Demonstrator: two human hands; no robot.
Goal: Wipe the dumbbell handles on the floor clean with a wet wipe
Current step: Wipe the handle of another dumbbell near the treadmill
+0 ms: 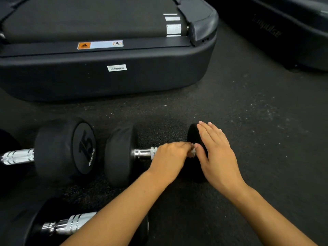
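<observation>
A black dumbbell (120, 155) with a chrome handle (144, 153) lies on the floor in the middle. My left hand (171, 158) is curled round the right part of that handle, gripping a white wet wipe (192, 153) that shows only as a small scrap at my fingertips. My right hand (215, 151) lies flat with straight fingers on the dumbbell's right head (192, 134). A second dumbbell (65, 150) marked 15 lies to the left. A third dumbbell (69, 223) lies at the bottom left, partly behind my left forearm.
A black treadmill base (106, 75) stands just beyond the dumbbells. Another dark machine (284, 32) sits at the top right. The floor (257, 121) is black speckled rubber.
</observation>
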